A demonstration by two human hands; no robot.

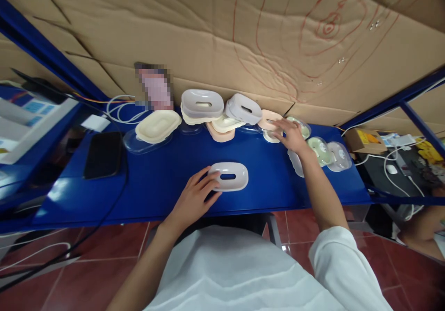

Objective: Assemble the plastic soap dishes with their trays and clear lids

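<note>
A pale grey soap dish with an oval slot lies near the table's front edge. My left hand grips its left end, fingers over the rim and thumb along the near side. Out to the back right, my right hand reaches over a peach soap dish, fingers apart at its right edge; whether they touch it is hard to tell. A white piece shows beneath the peach dish. Left of it are stacked grey dishes and cream pieces.
Another grey dish tops a stack at the back. A cream tray rests on a clear one at left, near a black phone. Green dishes and a clear one lie right. A cardboard wall stands behind.
</note>
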